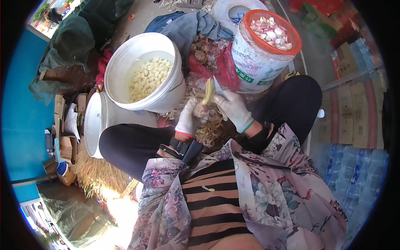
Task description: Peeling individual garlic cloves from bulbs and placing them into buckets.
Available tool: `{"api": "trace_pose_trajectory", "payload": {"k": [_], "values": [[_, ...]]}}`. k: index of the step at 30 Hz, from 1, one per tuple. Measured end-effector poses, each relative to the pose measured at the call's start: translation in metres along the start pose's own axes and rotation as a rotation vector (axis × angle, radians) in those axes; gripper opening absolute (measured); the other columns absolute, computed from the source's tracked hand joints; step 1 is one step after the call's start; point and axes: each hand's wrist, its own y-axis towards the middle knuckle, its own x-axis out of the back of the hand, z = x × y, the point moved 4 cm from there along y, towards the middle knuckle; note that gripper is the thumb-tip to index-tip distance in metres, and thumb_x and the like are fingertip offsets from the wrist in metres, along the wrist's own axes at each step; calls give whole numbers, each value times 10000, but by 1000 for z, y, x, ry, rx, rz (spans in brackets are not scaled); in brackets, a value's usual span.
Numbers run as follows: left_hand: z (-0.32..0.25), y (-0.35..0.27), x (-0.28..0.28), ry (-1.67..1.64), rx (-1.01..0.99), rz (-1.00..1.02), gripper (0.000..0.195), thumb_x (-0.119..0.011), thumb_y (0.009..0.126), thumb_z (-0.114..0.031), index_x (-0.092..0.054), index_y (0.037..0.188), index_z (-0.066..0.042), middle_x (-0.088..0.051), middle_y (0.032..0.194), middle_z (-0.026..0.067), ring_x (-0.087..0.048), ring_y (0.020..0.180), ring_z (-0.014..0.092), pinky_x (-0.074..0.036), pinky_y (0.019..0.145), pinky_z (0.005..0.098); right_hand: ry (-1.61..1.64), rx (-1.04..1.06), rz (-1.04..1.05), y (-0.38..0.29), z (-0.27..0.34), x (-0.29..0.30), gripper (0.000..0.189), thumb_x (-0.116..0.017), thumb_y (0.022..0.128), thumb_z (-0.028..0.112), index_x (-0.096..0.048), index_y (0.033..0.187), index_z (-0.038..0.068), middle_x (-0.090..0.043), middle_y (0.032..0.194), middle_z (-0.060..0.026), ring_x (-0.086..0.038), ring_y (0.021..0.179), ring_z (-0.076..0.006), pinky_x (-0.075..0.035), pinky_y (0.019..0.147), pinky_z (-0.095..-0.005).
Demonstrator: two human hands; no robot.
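My left hand point(188, 115), in a white knit glove, holds a garlic bulb point(200, 110) with its pale green stalk point(208, 89) pointing away from me. In my gloved right hand point(233, 109) is a knife, its pointed blade point(218, 87) angled up beside the stalk. Below the hands lies a heap of garlic roots and skins point(208, 132). Just beyond them, a red mesh bag point(229, 70) lies open around whole garlic bulbs point(200, 55). The knife's handle is hidden within my right glove.
At the left, a white bucket point(114, 75) holds peeled garlic cloves point(150, 79) in liquid. A red plastic basket point(295, 39) of unpeeled cloves point(271, 32) rests atop a white pail point(250, 59). A second white bucket point(93, 125) lies tipped beside my left knee. Wrapped water bottles point(353, 172) stand right.
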Motion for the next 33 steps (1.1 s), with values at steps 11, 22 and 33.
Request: {"api": "trace_pose_trajectory", "payload": {"k": [11, 22, 33], "values": [[0, 4, -7, 138, -243, 94, 485, -527, 950, -225, -386, 1340, 26, -544, 1070, 75, -539, 932, 161, -454, 836, 309, -36, 81, -148, 9, -17, 0, 243, -677, 864, 220, -637, 899, -18, -620, 651, -92, -534, 552, -152, -439, 541, -338], [-5, 11, -21, -129, -232, 206, 319, -457, 989, -316, -523, 1096, -23, -576, 898, 64, -540, 830, 166, -468, 764, 327, -55, 182, -135, -2, 4, -5, 227, -657, 868, 208, -637, 950, -2, -657, 769, -165, -617, 646, -218, -483, 623, -342], [-8, 19, -1, -382, -155, 126, 440, -426, 992, -421, -513, 1191, -38, -596, 1064, 108, -575, 956, 243, -478, 878, 396, -229, 625, 45, -35, 34, -11, 184, -658, 832, 173, -591, 894, 13, -560, 670, -161, -598, 621, -300, -458, 596, -397]]}}
